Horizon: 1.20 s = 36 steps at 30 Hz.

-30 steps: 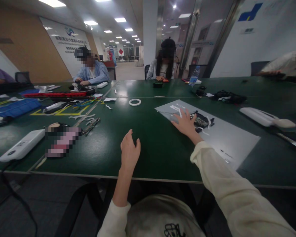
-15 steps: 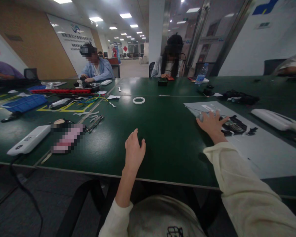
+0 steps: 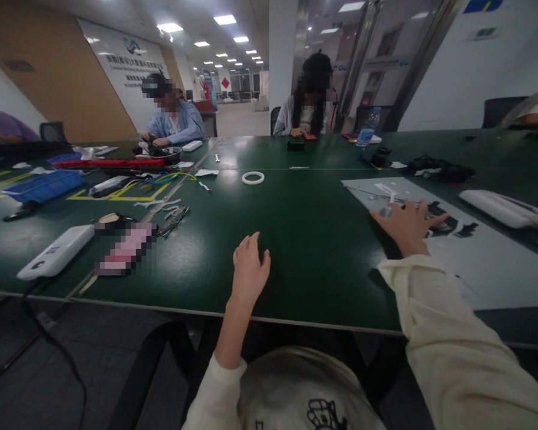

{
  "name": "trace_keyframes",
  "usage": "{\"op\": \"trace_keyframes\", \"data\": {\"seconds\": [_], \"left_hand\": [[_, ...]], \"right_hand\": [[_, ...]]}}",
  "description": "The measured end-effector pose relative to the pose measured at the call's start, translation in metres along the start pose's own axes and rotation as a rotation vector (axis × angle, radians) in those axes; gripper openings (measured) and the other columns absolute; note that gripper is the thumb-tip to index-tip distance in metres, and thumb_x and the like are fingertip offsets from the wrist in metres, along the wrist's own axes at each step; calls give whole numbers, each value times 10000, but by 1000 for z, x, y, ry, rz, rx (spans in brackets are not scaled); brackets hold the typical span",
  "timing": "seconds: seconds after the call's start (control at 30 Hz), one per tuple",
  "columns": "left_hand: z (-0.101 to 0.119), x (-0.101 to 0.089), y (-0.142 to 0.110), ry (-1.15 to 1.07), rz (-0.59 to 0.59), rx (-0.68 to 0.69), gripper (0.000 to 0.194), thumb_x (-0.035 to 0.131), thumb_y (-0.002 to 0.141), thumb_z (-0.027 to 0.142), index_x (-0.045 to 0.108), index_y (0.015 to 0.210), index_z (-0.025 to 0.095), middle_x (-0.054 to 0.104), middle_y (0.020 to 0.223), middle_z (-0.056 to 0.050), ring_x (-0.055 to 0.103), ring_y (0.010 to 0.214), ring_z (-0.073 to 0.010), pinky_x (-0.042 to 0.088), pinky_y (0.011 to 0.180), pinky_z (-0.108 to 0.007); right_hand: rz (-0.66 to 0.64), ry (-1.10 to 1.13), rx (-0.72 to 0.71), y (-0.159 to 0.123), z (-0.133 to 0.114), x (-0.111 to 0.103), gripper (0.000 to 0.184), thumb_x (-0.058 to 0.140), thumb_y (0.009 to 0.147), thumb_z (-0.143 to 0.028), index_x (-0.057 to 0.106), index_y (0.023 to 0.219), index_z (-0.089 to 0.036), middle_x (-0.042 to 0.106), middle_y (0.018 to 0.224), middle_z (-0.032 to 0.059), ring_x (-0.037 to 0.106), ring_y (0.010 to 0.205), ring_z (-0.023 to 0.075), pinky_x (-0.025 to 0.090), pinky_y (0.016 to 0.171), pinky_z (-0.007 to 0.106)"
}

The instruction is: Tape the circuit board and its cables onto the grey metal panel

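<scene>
My left hand (image 3: 250, 270) rests on the dark green table (image 3: 305, 239) near its front edge, fingers loosely curled, holding nothing. My right hand (image 3: 406, 226) lies flat with fingers spread on the left part of a grey sheet (image 3: 475, 263). Just past its fingertips sits a black electronic part (image 3: 443, 222) with small white pieces around it. The cream sleeve covers my right forearm.
A white tape ring (image 3: 253, 177) lies mid-table. At left are a white device (image 3: 56, 251), a blue tray (image 3: 42, 186), cables and tools. A long white device (image 3: 497, 208) lies at right. Two people sit across the table; a bottle (image 3: 364, 135) stands near them.
The view has shifted left, so the grey sheet and my right hand now appear further right. My right hand stays spread on the sheet. My left hand has curled slightly.
</scene>
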<state>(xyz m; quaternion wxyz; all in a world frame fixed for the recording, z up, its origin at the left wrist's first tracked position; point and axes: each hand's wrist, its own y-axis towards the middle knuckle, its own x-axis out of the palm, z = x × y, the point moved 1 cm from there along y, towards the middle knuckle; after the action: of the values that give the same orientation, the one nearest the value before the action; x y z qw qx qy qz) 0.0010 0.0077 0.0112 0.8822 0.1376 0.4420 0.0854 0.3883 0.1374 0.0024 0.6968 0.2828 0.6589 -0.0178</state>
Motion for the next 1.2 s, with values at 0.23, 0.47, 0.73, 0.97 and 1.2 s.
{"op": "trace_keyframes", "data": {"seconds": [0.23, 0.47, 0.73, 0.97, 1.2], "left_hand": [[13, -2, -6, -11, -220, 287, 349, 403, 900, 233, 466, 1243, 221, 462, 1321, -55, 391, 1263, -195, 360, 1051, -420], [20, -3, -7, 27, -285, 401, 341, 363, 903, 185, 505, 1213, 206, 483, 1303, -68, 430, 1228, -194, 358, 1045, -435], [18, -4, -7, 44, -275, 419, 341, 361, 901, 170, 506, 1208, 199, 492, 1298, -65, 445, 1209, -178, 343, 1059, -403], [20, -7, -7, 55, -295, 403, 351, 348, 904, 171, 500, 1218, 208, 485, 1303, -52, 433, 1218, -174, 338, 1062, -403], [19, -4, -7, 53, -296, 395, 357, 358, 901, 182, 489, 1232, 215, 471, 1321, -53, 430, 1225, -186, 327, 1068, -433]], "right_hand": [[41, 2, 68, 14, 14, 11, 686, 293, 806, -684, 590, 1170, -184, 399, 1326, 167, 165, 1256, 371, -28, 964, 617], [-24, 60, 80, 16, 18, 6, 693, 350, 817, -633, 570, 1211, -107, 375, 1299, 271, 162, 1225, 423, -20, 906, 638], [-26, 56, 103, 19, 30, 7, 710, 331, 817, -638, 570, 1199, -89, 406, 1281, 251, 213, 1203, 419, 51, 933, 602], [-46, 50, 94, 22, 36, 11, 708, 321, 815, -638, 546, 1229, -109, 379, 1308, 247, 210, 1221, 423, 73, 936, 608], [93, 356, 395, 20, 55, -1, 645, 341, 800, -636, 468, 1293, -241, 237, 1391, 208, 148, 1261, 437, 212, 865, 656]]}}
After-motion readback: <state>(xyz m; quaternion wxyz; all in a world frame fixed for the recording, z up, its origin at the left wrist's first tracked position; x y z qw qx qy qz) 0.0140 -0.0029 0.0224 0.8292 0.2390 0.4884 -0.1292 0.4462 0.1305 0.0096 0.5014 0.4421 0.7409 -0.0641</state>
